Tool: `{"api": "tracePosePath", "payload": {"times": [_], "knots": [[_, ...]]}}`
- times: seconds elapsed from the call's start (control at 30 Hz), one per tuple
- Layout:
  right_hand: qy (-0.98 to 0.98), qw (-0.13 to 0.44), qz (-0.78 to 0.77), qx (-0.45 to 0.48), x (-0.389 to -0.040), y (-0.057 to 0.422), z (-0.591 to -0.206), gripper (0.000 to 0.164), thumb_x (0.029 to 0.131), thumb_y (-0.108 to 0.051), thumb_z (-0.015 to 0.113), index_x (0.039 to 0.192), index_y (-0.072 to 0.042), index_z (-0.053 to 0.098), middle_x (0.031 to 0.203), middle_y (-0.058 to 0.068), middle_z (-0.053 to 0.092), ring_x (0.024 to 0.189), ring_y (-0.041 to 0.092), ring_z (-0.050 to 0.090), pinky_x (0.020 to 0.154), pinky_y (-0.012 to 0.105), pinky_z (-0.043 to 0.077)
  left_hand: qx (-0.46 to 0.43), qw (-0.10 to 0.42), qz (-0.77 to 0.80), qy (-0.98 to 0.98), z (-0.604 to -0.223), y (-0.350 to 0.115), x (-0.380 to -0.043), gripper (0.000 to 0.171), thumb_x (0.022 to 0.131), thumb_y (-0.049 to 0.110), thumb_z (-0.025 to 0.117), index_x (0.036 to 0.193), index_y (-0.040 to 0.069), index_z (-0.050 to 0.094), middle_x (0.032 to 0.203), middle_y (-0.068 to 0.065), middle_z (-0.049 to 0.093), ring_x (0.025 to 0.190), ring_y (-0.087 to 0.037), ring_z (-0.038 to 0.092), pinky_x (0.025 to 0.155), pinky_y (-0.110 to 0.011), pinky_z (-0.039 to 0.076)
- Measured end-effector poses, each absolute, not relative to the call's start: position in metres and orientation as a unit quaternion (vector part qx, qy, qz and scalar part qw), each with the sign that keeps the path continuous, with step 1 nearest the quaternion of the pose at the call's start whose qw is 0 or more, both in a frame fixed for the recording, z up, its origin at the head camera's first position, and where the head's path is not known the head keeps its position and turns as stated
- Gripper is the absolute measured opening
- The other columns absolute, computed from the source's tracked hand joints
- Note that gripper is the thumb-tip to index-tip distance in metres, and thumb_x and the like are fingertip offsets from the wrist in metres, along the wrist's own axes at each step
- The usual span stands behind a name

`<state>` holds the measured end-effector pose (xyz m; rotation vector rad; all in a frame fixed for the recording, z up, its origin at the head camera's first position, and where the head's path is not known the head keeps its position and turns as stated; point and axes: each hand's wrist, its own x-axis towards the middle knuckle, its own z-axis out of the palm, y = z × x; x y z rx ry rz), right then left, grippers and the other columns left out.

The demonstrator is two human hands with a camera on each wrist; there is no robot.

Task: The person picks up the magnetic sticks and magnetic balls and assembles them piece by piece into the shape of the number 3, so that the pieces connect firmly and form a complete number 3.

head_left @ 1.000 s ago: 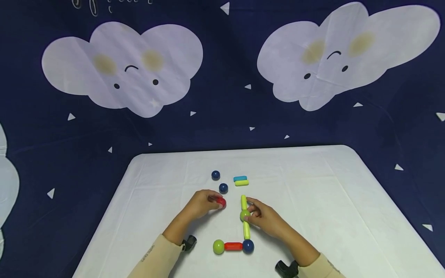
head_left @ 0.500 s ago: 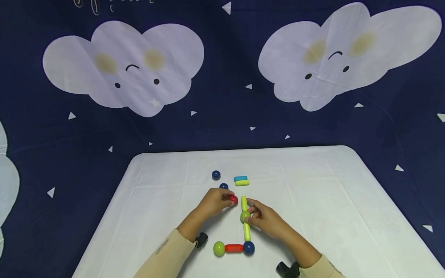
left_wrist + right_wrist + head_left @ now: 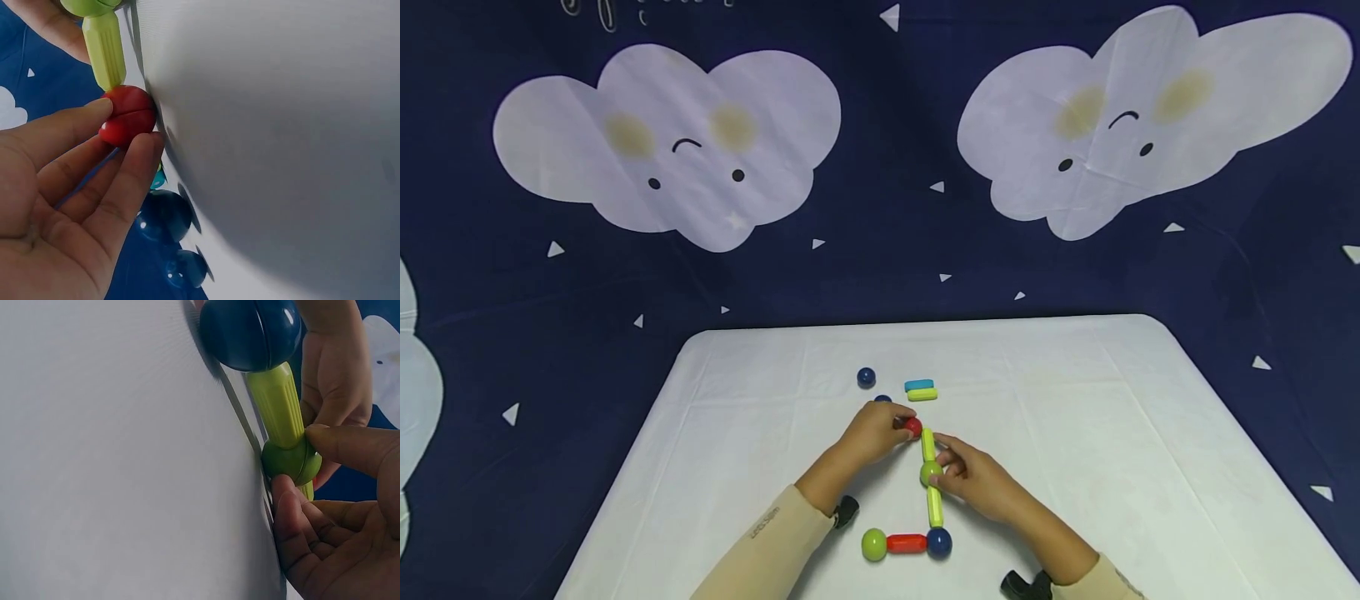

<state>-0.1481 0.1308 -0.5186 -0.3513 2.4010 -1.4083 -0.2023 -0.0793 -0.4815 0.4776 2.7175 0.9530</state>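
My left hand point(image 3: 871, 433) pinches a red ball point(image 3: 128, 116) between thumb and fingers, right at the far tip of a yellow-green stick point(image 3: 928, 444). My right hand point(image 3: 981, 479) pinches the green ball point(image 3: 292, 459) that joins this stick to a second yellow-green stick point(image 3: 278, 403) on the near side. That near stick runs down to a dark blue ball point(image 3: 938, 543). From there a red stick point(image 3: 907, 544) leads left to another green ball point(image 3: 874, 545), so the joined pieces form an L on the white table.
Beyond the hands lie two loose dark blue balls, one farther back point(image 3: 867, 377) and one partly hidden behind the left hand. A blue stick point(image 3: 919, 385) and a yellow-green stick point(image 3: 922, 395) lie side by side nearby. A dark cloth with clouds hangs behind the table point(image 3: 1060, 375).
My left hand has carried the red ball rightward to the upper stick's far end. The right hand keeps its hold on the green ball, and the joined pieces shift slightly nearer in view.
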Motion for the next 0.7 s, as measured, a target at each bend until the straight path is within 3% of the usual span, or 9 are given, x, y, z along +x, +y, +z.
{"api": "tracePosePath", "payload": {"times": [0.3, 0.7], "knots": [[0.844, 0.162, -0.496, -0.129, -0.147, 0.132, -0.519, 0.068, 0.09, -0.023, 0.076, 0.148, -0.002, 0.046, 0.109, 0.005, 0.065, 0.084, 0.008, 0.056, 0.064, 0.02, 0.049, 0.19, 0.084, 0.293, 0.933, -0.481, -0.069, -0.209, 0.028, 0.091, 0.01, 0.073, 0.119, 0.005, 0.073, 0.113, -0.011, 0.075, 0.098, -0.018, 0.07, 0.087, -0.034, 0.057], [0.836, 0.165, -0.503, -0.145, -0.147, 0.135, -0.519, 0.068, 0.091, -0.024, 0.075, 0.149, -0.003, 0.045, 0.109, 0.005, 0.065, 0.085, 0.009, 0.056, 0.066, 0.019, 0.048, 0.186, 0.102, 0.315, 0.925, -0.484, -0.06, -0.214, 0.027, 0.094, 0.011, 0.071, 0.12, 0.01, 0.074, 0.113, -0.006, 0.075, 0.099, -0.016, 0.071, 0.082, -0.025, 0.057]]}}
